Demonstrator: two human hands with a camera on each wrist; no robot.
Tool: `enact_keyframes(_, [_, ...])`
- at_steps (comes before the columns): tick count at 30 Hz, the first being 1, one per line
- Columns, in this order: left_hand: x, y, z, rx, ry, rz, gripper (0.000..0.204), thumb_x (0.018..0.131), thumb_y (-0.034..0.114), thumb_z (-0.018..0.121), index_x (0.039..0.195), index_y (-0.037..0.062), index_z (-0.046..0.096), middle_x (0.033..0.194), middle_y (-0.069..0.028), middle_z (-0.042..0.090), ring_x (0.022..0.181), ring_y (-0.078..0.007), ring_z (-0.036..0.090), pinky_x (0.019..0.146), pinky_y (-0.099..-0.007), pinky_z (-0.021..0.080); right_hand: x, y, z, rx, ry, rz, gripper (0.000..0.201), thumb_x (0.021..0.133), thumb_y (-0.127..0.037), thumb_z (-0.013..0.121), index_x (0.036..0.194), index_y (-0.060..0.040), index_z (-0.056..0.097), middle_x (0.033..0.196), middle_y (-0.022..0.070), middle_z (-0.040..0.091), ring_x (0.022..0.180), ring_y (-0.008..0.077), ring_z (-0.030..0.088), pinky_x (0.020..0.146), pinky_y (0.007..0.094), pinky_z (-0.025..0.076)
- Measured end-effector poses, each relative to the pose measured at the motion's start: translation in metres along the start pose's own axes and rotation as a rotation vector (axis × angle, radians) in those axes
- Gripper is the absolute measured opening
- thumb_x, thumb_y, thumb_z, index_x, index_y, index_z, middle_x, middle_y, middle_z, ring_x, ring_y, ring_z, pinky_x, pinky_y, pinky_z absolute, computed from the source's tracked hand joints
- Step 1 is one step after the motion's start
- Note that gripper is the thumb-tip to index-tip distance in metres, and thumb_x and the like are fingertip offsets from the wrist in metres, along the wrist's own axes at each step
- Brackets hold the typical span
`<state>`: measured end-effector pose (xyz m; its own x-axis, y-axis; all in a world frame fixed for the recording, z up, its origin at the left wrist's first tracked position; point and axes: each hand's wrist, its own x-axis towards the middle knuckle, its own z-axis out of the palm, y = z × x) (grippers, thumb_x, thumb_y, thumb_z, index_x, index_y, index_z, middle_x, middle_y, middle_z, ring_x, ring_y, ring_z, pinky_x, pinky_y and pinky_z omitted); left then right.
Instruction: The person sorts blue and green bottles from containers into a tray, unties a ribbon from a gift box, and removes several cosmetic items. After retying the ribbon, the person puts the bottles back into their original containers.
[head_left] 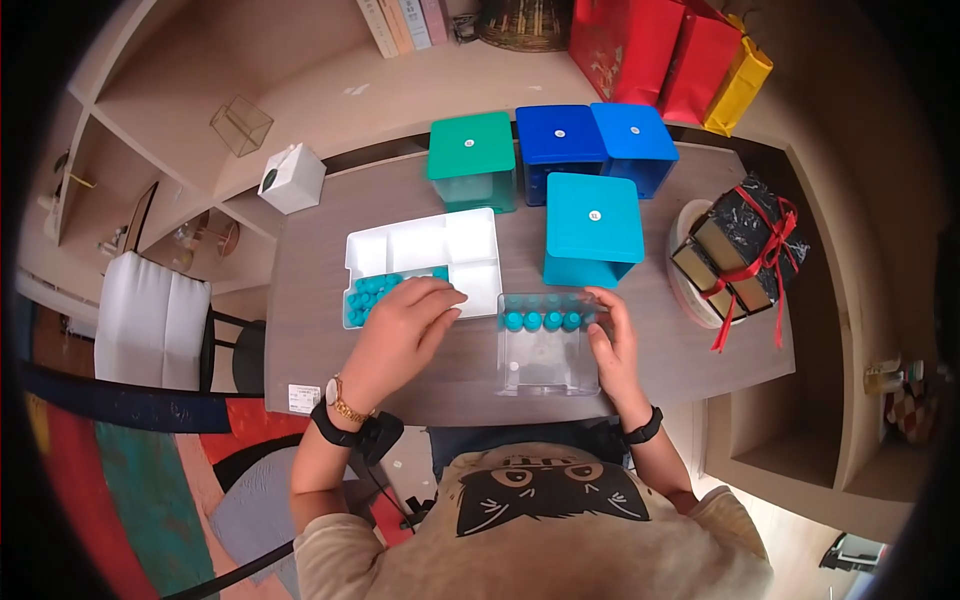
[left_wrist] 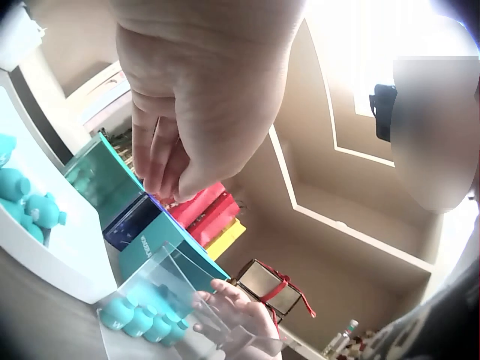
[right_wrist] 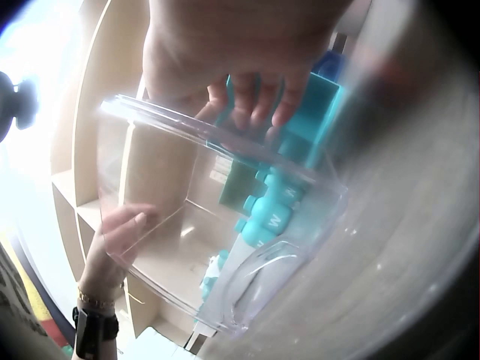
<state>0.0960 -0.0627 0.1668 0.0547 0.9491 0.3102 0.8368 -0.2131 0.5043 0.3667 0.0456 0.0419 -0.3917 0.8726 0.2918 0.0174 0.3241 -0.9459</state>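
Note:
Over the right half of the white tray (head_left: 484, 288) hovers my left hand (head_left: 400, 330), fingers bent loosely and thumb near them; in the left wrist view this hand (left_wrist: 202, 97) shows nothing between its fingertips. Small teal pieces (head_left: 372, 287) fill the tray's near-left part. A clear box (head_left: 548, 372) stands right of the tray, with a row of several teal pieces (head_left: 533, 321) along its far side. My right hand (head_left: 620, 355) grips the box's right wall, thumb and fingers around its edge. The right wrist view shows this hand (right_wrist: 240, 52) at the box's rim (right_wrist: 187, 127).
Behind the box stands a teal-lidded container (head_left: 595, 215). Farther back are a green-lidded one (head_left: 470, 145), a dark blue one (head_left: 560, 135) and a lighter blue one (head_left: 637, 132). A round holder with ribboned boxes (head_left: 745, 250) sits at right, a white tissue box (head_left: 292, 180) at far left.

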Motion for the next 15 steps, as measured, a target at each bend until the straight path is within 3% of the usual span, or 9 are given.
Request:
enact_keyframes(5, [-0.037, -0.015, 0.027, -0.134, 0.083, -0.16, 0.02, 0.089, 0.006, 0.072, 0.109, 0.004, 0.072, 0.107, -0.0123, 0.069, 0.103, -0.034, 0.064, 0.09, -0.0416, 0.052, 0.001, -0.004, -0.002, -0.025, -0.003, 0.003, 0.049, 0.086, -0.001, 0.055, 0.135, -0.0038, 0.058, 0.13, 0.0147, 0.061, 0.113, 0.0248, 0.06, 0.091, 0.0339, 0.049])
enact_keyframes(15, [-0.058, -0.082, 0.027, 0.126, 0.34, -0.322, 0.021, 0.084, 0.006, 0.076, 0.105, 0.0042, 0.072, 0.109, -0.0098, 0.068, 0.105, -0.0317, 0.062, 0.09, -0.0418, 0.052, 0.007, -0.001, -0.017, -0.192, 0.074, -0.01, 0.041, 0.092, -0.012, 0.058, 0.131, 0.0, 0.059, 0.127, 0.0148, 0.065, 0.115, 0.0259, 0.062, 0.094, 0.0378, 0.049])
